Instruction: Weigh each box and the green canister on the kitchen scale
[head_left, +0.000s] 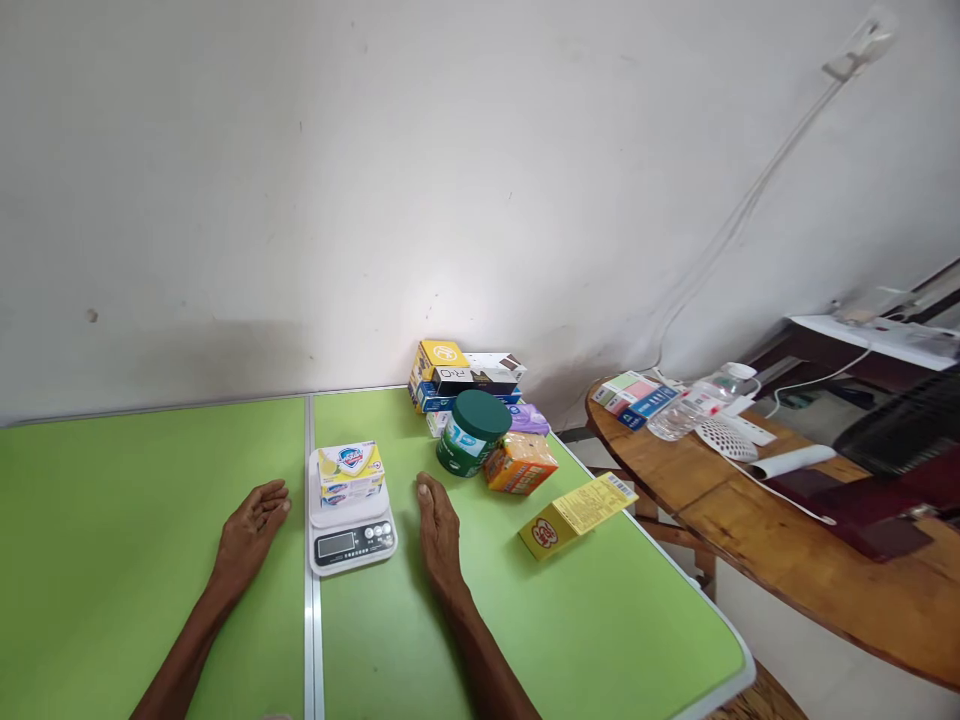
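green desk (150, 520) carries all items; a metal seam divides it into two panels. scale (352, 527) sits on the seam line, near the middle of the desk, display facing the person. soap pack (350, 470) lies on the scale platform, yellow and white with a blue logo.

left hand (251, 530): rests on the desk just beside the left edge of the scale, fingers loosely curled, palm partly up. grip is apart and holds nothing.

right hand (439, 530): lies flat on the desk just beside the right edge of the scale, fingers straight and pointing toward the far edge. grip is apart and holds nothing. neither hand touches the scale or the soap pack.

toward the far right corner of the desk: a green jar (471, 433) with a dark lid, an orange pack (520, 463) touching it on the right, a purple pack (529, 418) behind, and a stack of boxes (461, 375) against the wall. a yellow box (577, 513) lies flat near the right edge.

wooden table (825, 560), apart from the desk on the right, holds a bottle (694, 403), small boxes and a white cable.
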